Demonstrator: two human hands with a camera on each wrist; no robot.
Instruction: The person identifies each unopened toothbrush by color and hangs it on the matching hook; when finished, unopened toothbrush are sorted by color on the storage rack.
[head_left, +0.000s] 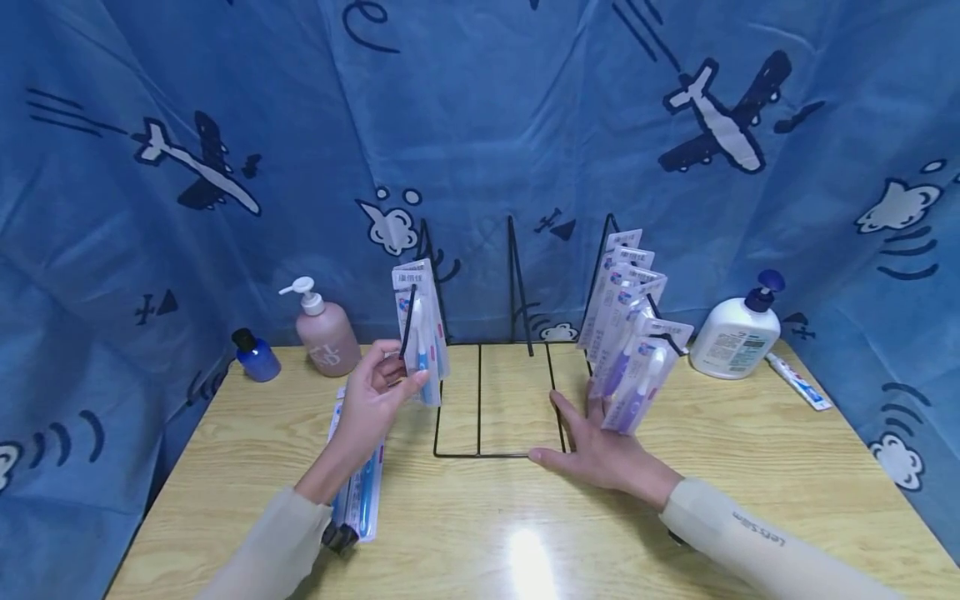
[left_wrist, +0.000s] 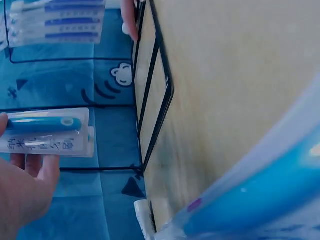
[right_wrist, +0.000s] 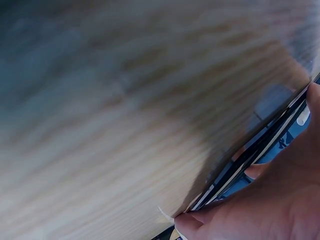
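Note:
At the left hook of a black wire rack point(head_left: 479, 408), my left hand point(head_left: 375, 390) pinches the lower part of a packaged blue toothbrush point(head_left: 423, 354). Another pack hangs right behind it. The left wrist view shows the fingers under the package point(left_wrist: 45, 142) and its blue handle. My right hand point(head_left: 611, 454) rests with spread fingers on the rack's base, the thumb at the front wire; the right wrist view has the thumb point(right_wrist: 187, 226) at the wire. Over that hand, several packaged purple toothbrushes point(head_left: 641, 387) hang from the right hook, hiding part of its fingers.
More blue toothbrush packs point(head_left: 369, 492) lie on the wooden table point(head_left: 465, 517) beneath my left forearm. Behind stand a small blue bottle point(head_left: 258, 360), a pink pump bottle point(head_left: 328, 337) and a white pump bottle point(head_left: 731, 342). A toothpaste tube point(head_left: 798, 382) lies at the right edge.

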